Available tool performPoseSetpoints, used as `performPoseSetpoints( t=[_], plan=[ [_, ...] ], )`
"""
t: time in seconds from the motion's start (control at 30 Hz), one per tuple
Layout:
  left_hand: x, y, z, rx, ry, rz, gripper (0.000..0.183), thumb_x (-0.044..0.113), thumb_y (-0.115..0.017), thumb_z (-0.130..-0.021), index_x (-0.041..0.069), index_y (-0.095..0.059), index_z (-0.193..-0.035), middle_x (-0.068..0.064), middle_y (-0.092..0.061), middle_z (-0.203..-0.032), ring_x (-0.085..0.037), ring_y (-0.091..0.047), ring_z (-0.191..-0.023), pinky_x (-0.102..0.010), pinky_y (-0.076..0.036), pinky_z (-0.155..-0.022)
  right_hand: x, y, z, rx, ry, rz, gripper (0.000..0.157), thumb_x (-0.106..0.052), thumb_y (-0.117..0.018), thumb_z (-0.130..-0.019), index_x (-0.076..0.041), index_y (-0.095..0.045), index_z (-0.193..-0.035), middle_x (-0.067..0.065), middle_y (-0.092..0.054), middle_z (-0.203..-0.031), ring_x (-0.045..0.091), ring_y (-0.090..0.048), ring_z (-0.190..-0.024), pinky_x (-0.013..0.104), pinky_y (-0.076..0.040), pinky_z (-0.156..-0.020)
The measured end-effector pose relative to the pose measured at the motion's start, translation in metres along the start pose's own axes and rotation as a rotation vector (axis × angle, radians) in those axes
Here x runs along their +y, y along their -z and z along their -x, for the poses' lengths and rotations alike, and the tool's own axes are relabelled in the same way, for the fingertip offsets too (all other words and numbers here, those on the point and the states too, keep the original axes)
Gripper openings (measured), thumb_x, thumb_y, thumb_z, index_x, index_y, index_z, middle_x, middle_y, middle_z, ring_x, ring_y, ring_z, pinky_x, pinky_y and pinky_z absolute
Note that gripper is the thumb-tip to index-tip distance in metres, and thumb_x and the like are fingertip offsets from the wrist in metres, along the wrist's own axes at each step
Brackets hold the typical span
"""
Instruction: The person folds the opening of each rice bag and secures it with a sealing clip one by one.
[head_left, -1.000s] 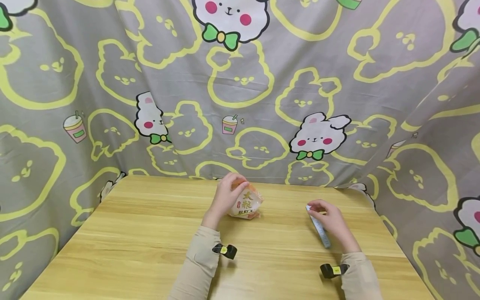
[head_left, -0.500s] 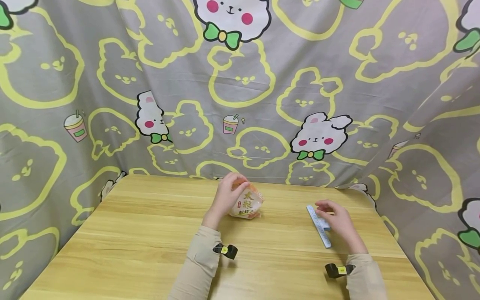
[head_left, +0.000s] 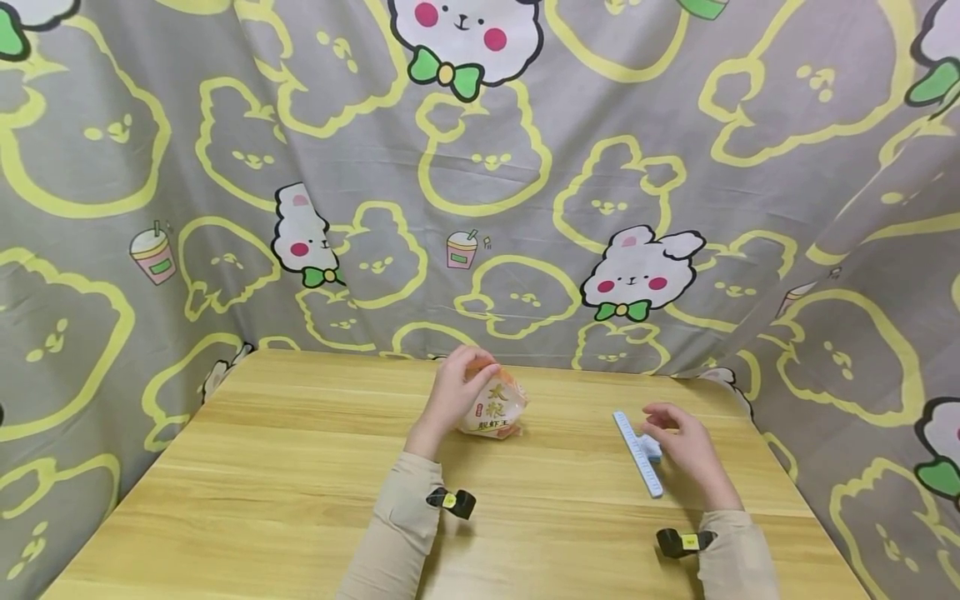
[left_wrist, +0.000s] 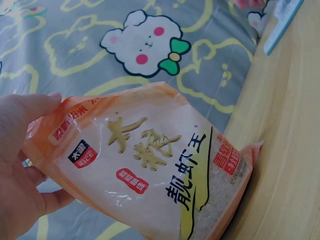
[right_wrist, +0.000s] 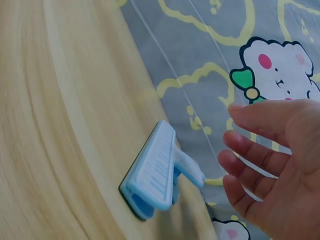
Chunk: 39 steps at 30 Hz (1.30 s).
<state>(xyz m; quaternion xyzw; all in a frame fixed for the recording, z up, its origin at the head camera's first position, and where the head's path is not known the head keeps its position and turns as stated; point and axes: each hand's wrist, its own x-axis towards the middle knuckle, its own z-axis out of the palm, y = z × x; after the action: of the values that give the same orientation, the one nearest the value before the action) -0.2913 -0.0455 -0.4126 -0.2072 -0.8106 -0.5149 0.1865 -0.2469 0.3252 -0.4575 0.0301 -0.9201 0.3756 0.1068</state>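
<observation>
A small orange and white bag of rice (head_left: 495, 408) stands on the table, its grains showing through a window low down in the left wrist view. My left hand (head_left: 453, 392) grips the bag's top corner between thumb and fingers. To the right lies a light blue sealing clip (head_left: 637, 454) with ruler-like marks along its bar and a handle on one side. My right hand (head_left: 684, 446) hovers just right of the clip, apart from it. In the right wrist view its fingers (right_wrist: 250, 160) are loosely bent, with nothing in them.
The wooden table (head_left: 262, 467) ends at a grey curtain (head_left: 360, 150) with cartoon prints, which hangs behind it and along both sides. A black camera is strapped to each wrist.
My right hand has let go of the clip and drawn away to the right. The clip now lies by itself on the table. My left hand and the bag have stayed put.
</observation>
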Motion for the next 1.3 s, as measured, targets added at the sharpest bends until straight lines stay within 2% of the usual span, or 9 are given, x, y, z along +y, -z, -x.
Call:
performPoseSetpoints(
  t=[0.23, 0.43, 0.67, 0.93, 1.3],
  plan=[
    [0.0, 0.001, 0.0, 0.006, -0.013, -0.006, 0.011, 0.021, -0.068, -0.092, 0.011, -0.067, -0.094, -0.006, -0.064, -0.098, -0.02, -0.062, -0.101, -0.037, -0.053, -0.089, 0.007, -0.001, 0.001, -0.04, -0.021, 0.045, 0.033, -0.012, -0.068, -0.091, 0.004, -0.061, -0.119, 0.019, -0.068, -0.104, 0.012, -0.058, -0.089, 0.021, -0.047, -0.075],
    [0.0, 0.0, 0.0, 0.011, -0.025, -0.012, 0.01, 0.021, -0.068, -0.091, 0.011, -0.068, -0.094, -0.005, -0.064, -0.098, -0.02, -0.063, -0.1, -0.036, -0.053, -0.089, 0.014, -0.002, 0.001, -0.092, -0.064, 0.063, 0.039, -0.018, -0.068, -0.092, 0.004, -0.058, -0.122, 0.019, -0.065, -0.107, 0.021, -0.059, -0.094, 0.028, -0.047, -0.078],
    [0.0, 0.0, 0.0, 0.003, -0.007, -0.001, 0.011, 0.023, -0.068, -0.092, 0.012, -0.067, -0.095, -0.005, -0.064, -0.099, -0.02, -0.062, -0.101, -0.038, -0.053, -0.09, 0.018, -0.002, 0.0, -0.145, -0.099, 0.081, 0.041, -0.019, -0.068, -0.091, 0.008, -0.057, -0.121, 0.023, -0.064, -0.109, 0.031, -0.06, -0.099, 0.035, -0.048, -0.08],
    [-0.005, -0.001, 0.0, 0.003, -0.022, -0.009, 0.012, 0.025, -0.067, -0.092, 0.014, -0.067, -0.095, -0.004, -0.064, -0.1, -0.019, -0.06, -0.103, -0.039, -0.053, -0.09, 0.018, -0.001, 0.001, -0.183, -0.153, 0.096, 0.04, -0.02, -0.07, -0.089, 0.006, -0.06, -0.117, 0.024, -0.064, -0.112, 0.032, -0.059, -0.1, 0.037, -0.047, -0.081],
    [-0.003, -0.001, -0.001, 0.002, -0.011, -0.002, 0.012, 0.024, -0.067, -0.092, 0.012, -0.067, -0.095, -0.005, -0.064, -0.1, -0.02, -0.061, -0.103, -0.039, -0.053, -0.091, 0.02, -0.001, 0.002, -0.207, -0.15, 0.087, 0.042, -0.017, -0.071, -0.088, 0.009, -0.059, -0.118, 0.026, -0.063, -0.113, 0.035, -0.059, -0.102, 0.048, -0.049, -0.087]
  ],
)
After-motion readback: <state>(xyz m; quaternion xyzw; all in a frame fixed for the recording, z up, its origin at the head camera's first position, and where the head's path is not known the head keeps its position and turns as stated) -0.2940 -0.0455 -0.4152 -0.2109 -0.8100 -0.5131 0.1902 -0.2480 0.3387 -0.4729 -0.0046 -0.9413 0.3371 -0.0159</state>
